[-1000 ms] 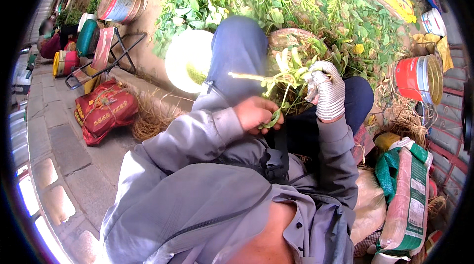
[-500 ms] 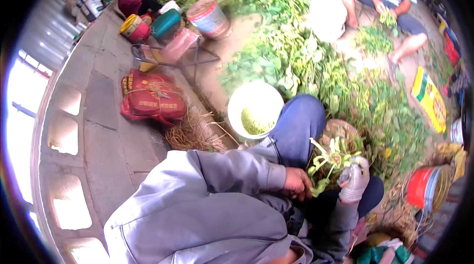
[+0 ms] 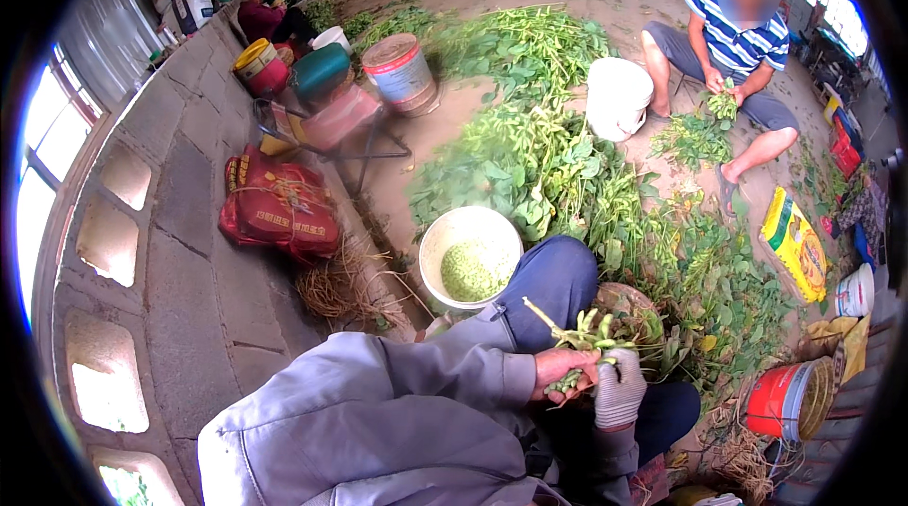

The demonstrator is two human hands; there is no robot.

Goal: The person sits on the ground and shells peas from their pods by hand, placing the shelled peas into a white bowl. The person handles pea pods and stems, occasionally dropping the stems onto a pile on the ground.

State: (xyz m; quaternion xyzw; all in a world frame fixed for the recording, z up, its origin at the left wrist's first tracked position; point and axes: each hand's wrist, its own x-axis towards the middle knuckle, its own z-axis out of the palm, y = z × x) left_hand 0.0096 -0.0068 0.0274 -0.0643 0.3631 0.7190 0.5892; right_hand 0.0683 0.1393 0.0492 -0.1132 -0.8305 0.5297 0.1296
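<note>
In front of my lap my bare left hand [image 3: 560, 366] is curled round a handful of green bean pods [image 3: 569, 380]. Beside it, my right hand [image 3: 619, 392] in a pale knitted glove is closed at a bean stalk [image 3: 579, 331] bearing green pods. The stalk's bare end points up and left over my left hand. Exactly where the gloved fingers grip is partly hidden. Left of my knee stands a white bucket [image 3: 434, 255], with pale green pods in its bottom.
Leafy bean plants [image 3: 605, 208] are heaped ahead and right. A person [image 3: 738, 61] sits opposite by a white bucket [image 3: 619, 99], holding pods. Red bags [image 3: 279, 208] and a folding stool [image 3: 340, 118] lie left, near a block wall [image 3: 194, 222]. A red bucket [image 3: 776, 402] lies right.
The stalk has turned and come closer to my left hand, which now holds pods. My gloved hand has moved left beside it. The whole view has shifted, showing more of the far floor.
</note>
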